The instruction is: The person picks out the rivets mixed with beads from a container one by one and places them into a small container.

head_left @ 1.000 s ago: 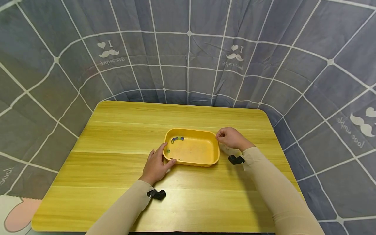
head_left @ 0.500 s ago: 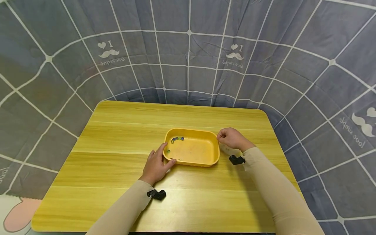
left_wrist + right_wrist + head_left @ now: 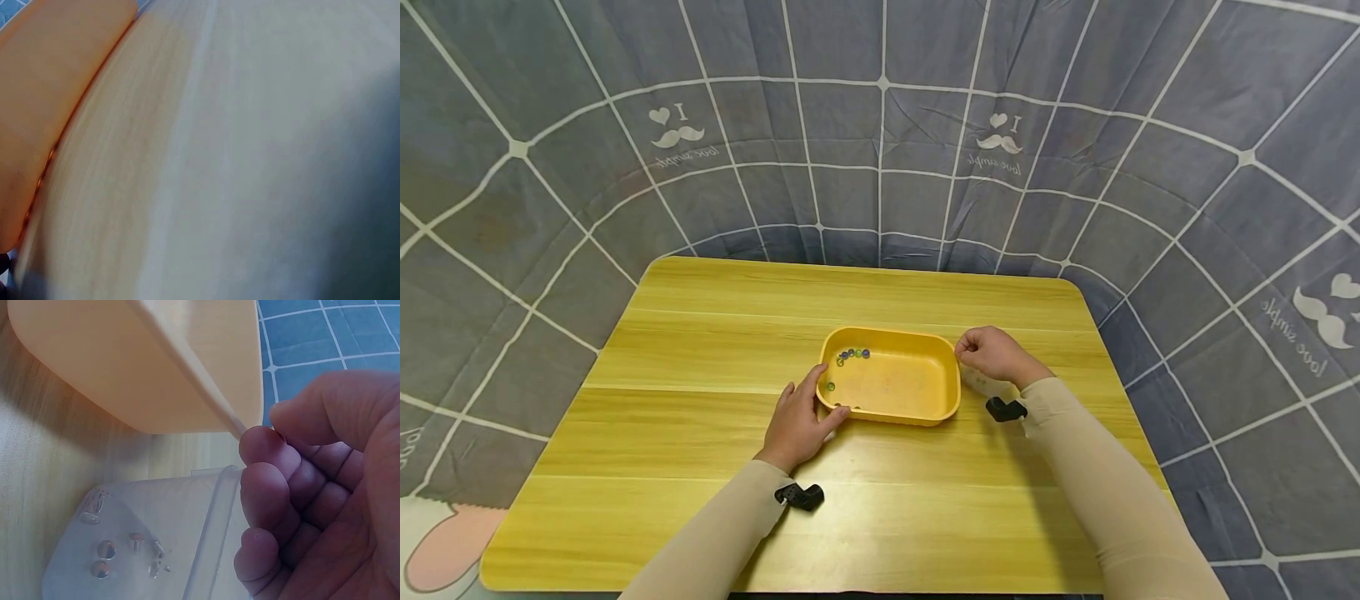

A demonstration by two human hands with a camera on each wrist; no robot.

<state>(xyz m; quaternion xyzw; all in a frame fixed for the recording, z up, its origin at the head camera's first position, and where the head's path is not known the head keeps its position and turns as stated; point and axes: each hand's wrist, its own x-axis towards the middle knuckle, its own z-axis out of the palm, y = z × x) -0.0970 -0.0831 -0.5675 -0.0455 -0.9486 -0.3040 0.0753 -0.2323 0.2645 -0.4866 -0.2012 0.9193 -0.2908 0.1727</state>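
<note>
My left hand holds the front-left corner of a yellow plastic tub, fingers at its left rim and thumb over the front rim. Several blue and green glass marbles lie inside, mostly along the tub's left end. My right hand is at the tub's right rim, its fingers curled. Thumb and index finger pinch a tiny reddish thing, mostly hidden, in the right wrist view. Below that hand stands a clear plastic container with several small shiny metal studs in it.
The wood-grain table bears the tub near its middle, with the clear container just right of it. A grey gridded curtain hangs round the back and sides. The left wrist view shows the tub's outer wall and tabletop.
The right hand has shifted very slightly to the right. My left hand, the tub and the marbles have not visibly moved.
</note>
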